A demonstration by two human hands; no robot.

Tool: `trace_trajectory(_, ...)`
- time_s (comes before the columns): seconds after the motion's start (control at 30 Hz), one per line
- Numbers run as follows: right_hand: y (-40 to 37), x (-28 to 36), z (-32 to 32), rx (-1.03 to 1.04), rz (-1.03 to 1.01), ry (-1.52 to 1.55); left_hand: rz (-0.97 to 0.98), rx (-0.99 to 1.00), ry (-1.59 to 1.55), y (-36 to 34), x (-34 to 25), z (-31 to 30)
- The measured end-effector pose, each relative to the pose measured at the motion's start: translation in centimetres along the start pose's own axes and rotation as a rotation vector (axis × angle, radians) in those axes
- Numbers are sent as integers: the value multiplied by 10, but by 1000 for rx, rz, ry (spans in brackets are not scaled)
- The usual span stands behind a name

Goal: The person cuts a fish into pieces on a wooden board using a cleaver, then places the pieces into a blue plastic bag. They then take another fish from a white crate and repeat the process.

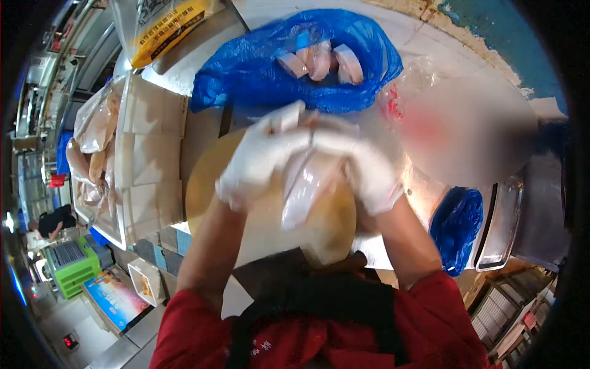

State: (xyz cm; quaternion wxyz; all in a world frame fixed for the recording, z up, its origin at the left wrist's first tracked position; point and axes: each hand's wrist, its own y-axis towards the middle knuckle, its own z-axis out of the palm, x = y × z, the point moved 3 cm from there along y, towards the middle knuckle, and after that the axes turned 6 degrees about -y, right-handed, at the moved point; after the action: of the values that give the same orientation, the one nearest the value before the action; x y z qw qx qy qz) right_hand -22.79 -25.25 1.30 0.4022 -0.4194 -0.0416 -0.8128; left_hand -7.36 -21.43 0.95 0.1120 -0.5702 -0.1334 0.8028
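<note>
My left hand (261, 157) and my right hand (365, 163), both in white gloves, come together over a round yellowish cutting board (209, 178). Their fingers are curled around a pale, glossy piece of raw fish or meat (304, 194), whose exact kind I cannot make out. Its smooth end hangs down between the palms, above the board. Motion blurs the gloves, and the fingers hide the upper part of the piece. Just beyond the hands lies an open blue plastic bag (246, 67) with several pale cut chunks (319, 61) on it.
A white crate (153, 141) on the left holds bagged pale raw pieces (98, 154). A yellow printed bag (169, 31) lies at the far left. To the right are a crumpled blue bag (456, 230) and a metal tray (501, 227). A dark, flat blade-like object (270, 270) lies at the board's near edge.
</note>
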Motion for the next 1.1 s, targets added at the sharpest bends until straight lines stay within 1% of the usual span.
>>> trace_trajectory(0.03,21,8,-26,132,93,-1,40,103,-87,24,-16,7)
trace_trajectory(0.07,40,25,-28,164,91,84,80,208,-170,49,-32,10)
trace_trajectory(0.1,66,33,-47,71,59,16,-36,258,-322,86,-29,-5)
trace_trajectory(0.13,82,48,-44,-135,61,11,-160,306,-472,116,-24,-19)
trace_trajectory(0.17,99,59,-52,-217,78,-73,-49,80,-65,125,-38,-33)
trace_trajectory(0.2,117,60,-59,-277,-2,-68,60,-149,340,128,-53,-48)
trace_trajectory(0.27,142,57,-82,-346,-101,-247,248,-323,514,136,-74,-65)
trace_trajectory(0.33,134,64,-94,-456,-313,-1107,617,-346,1342,157,-105,-125)
trace_trajectory(0.37,133,58,-102,-435,-438,-1116,660,-283,1335,147,-114,-131)
trace_trajectory(0.4,131,55,-116,-450,-492,-1314,700,-221,1324,134,-127,-129)
trace_trajectory(0.43,124,57,-117,-466,-349,-1402,603,-162,1281,119,-132,-125)
trace_trajectory(0.47,118,60,-118,-480,-202,-1488,582,-173,1281,101,-130,-119)
trace_trajectory(0.5,108,63,-107,-468,-197,-1488,329,-37,1150,87,-121,-112)
trace_trajectory(0.53,96,67,-94,-405,-168,-1556,92,97,1005,74,-112,-107)
trace_trajectory(0.57,87,68,-86,-344,-139,-1626,294,296,1336,63,-95,-108)
trace_trajectory(0.6,83,67,-86,-349,-141,-1632,510,505,1657,50,-72,-109)
trace_trajectory(0.67,77,51,-89,-91,-130,-1898,194,238,1526,4,-42,-96)
trace_trajectory(0.7,70,34,-92,-167,-34,-1941,93,195,1573,-16,-29,-89)
trace_trajectory(0.73,59,30,-77,-126,88,-2094,-9,149,1617,-31,-17,-86)
trace_trajectory(0.77,54,19,-78,-146,-69,-2168,11,150,1619,-41,-4,-84)
trace_trajectory(0.8,51,6,-81,-161,-232,-2236,28,129,1478,-47,11,-86)
trace_trajectory(0.83,50,1,-78,-110,-138,-2244,44,108,1338,-50,18,-85)
trace_trajectory(0.87,49,-5,-74,-61,-45,-2245,61,105,1343,-50,22,-84)
trace_trajectory(0.9,47,-12,-73,-70,-136,-2147,98,111,1320,-49,22,-77)
trace_trajectory(0.93,43,-13,-67,-25,-187,-2110,137,118,1296,-45,22,-73)
trace_trajectory(0.97,38,-13,-63,-18,-205,-2007,560,141,1172,-35,34,-77)
trace_trajectory(1.0,32,-11,-57,-7,-223,-1906,579,138,1175,-27,23,-63)
trace_trajectory(1.03,20,-4,-44,-16,-309,-1884,220,155,860,-13,12,-43)
trace_trajectory(1.07,13,3,-37,-17,-321,-1898,-126,170,529,3,9,-27)
trace_trajectory(1.1,7,8,-32,18,-295,-1909,-122,187,478,30,3,-22)
